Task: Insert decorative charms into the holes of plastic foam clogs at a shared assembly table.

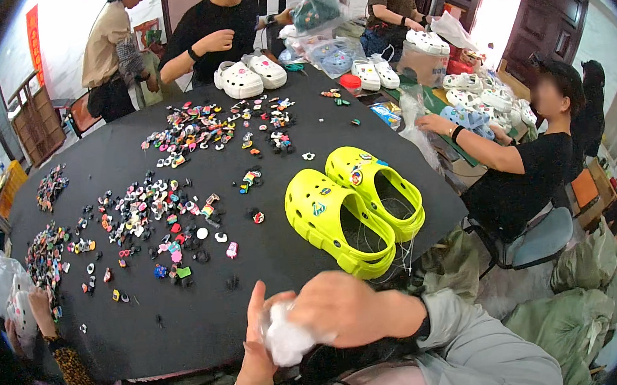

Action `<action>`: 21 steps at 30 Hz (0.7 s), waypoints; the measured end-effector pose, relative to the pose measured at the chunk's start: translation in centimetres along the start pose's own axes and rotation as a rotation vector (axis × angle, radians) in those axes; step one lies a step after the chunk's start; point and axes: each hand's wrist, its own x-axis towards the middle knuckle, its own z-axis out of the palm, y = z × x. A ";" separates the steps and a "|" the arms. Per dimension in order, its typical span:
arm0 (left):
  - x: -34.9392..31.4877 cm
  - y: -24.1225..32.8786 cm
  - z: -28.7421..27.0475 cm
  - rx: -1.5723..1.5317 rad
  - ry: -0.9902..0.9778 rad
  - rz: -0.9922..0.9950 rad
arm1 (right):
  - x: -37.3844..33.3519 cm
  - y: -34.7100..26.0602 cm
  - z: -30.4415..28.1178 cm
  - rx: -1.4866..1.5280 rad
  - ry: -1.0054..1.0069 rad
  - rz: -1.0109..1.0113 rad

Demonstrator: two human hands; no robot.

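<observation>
Close to my body, at the table's near edge, both my hands meet around a white crumpled wad (287, 335), thin and soft-looking, perhaps plastic or tissue. My left hand (258, 349) cups it from the left with one finger stretched up. From the right, my right hand (356, 305) closes over it, somewhat smeared by motion. Just beyond my hands stands a pair of yellow-green clogs, the left one (310, 206) and the right one (350, 160), with a few charms on their tops. Clear thin strands hang by their heels.
Loose shoe charms (144, 216) lie in several piles on the black table (211, 335). White clogs (240, 80) stand at the far edge. Co-workers stand and sit around; one hand (40, 301) works at far left. Green sacks (560, 331) lie on the floor at right.
</observation>
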 end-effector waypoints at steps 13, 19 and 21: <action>-0.2 -3.1 -3.9 0.069 0.105 -0.035 | -7.9 12.3 -10.3 -0.773 0.090 0.569; -0.3 -2.9 -4.1 0.048 0.094 -0.036 | -4.7 16.2 -10.8 -0.834 -0.246 0.634; -0.4 -2.9 -4.1 0.027 0.076 -0.030 | -4.4 17.4 -10.2 -0.910 -0.272 0.646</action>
